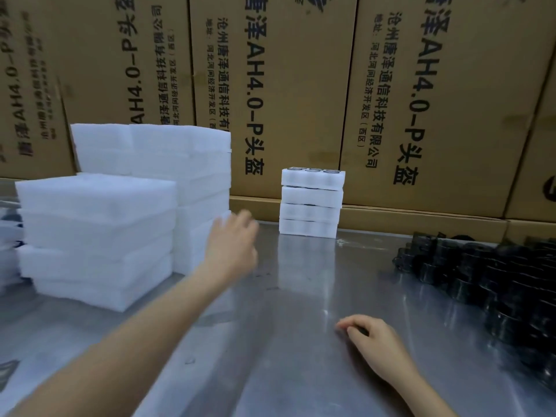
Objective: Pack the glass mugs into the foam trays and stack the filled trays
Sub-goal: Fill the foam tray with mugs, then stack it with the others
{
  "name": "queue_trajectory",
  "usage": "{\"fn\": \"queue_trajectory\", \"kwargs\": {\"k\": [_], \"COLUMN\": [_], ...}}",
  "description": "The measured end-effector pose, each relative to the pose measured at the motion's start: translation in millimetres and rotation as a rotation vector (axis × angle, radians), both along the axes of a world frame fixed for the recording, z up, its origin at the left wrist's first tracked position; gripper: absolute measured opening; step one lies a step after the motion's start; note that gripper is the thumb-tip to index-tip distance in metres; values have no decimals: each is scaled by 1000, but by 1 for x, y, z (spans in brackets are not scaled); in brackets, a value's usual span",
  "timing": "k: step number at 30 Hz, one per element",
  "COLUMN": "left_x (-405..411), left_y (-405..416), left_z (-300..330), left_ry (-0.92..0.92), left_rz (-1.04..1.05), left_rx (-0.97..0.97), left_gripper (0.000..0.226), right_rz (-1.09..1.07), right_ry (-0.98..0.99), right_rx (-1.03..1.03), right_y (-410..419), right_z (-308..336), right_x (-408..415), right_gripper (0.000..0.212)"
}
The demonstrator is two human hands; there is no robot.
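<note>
A small stack of filled white foam trays (311,203) stands at the back of the metal table (301,311), mug rims showing in the top tray. Dark glass mugs (487,278) lie crowded along the table's right side. Two taller stacks of foam trays stand on the left, a front one (96,236) and a back one (168,164). My left hand (233,245) is stretched out beside the back stack's lower right corner, blurred, holding nothing. My right hand (373,341) rests on the table near the front with its fingers loosely curled, empty.
Large brown cardboard boxes (301,85) with printed text form a wall behind the table. More white and dark items (9,236) sit at the far left edge, cut off by the frame.
</note>
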State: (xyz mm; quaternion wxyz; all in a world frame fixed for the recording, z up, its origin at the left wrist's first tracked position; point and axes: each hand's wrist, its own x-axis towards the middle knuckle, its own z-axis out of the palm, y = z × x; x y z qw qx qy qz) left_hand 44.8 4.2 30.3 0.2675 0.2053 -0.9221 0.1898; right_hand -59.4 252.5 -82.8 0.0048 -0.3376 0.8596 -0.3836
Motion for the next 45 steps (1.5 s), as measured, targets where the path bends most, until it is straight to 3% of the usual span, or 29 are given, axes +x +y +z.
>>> {"fn": "queue_trajectory", "kwargs": {"k": [6,9,12,15,20,24,28,32,36,39,41,45], "left_x": [37,51,59,59,46,41,29,-3,-24,-31,-31,-27], "left_y": [-71,-81,-81,-69,-14,60,129,174,200,212,210,176], "left_z": [63,67,67,74,101,109,70,7,-36,-55,-61,-61], "left_ry": [3,-24,-27,-22,-71,-77,-87,-235,-250,-249,-181,161], "left_rz": [653,779,762,692,544,290,-59,-201,-309,-517,-621,-731], "left_rx": [-29,11,32,36,70,96,175,339,496,581,566,503], "left_gripper": [67,55,39,26,24,13,18,34,39,42,41,32], "right_rz": [-10,-14,-12,-9,-20,-19,54,49,27,-10,-155,-283], "right_ry": [9,8,0,-4,-25,-147,-394,-770,-868,-896,-827,-741], "right_rx": [-20,-22,-19,-26,-51,-216,-509,-627,-604,-688,-729,-669], "right_y": [-1,-1,-2,-1,-1,-1,5,19,31,36,40,55], "right_z": [1,1,2,3,2,3,10,17,17,14,11,12], "right_x": [-2,-1,-1,-1,-1,-3,-7,-19,-32,-38,-46,-65], "right_gripper": [39,39,35,34,36,36,21,38,68,59,53,32]}}
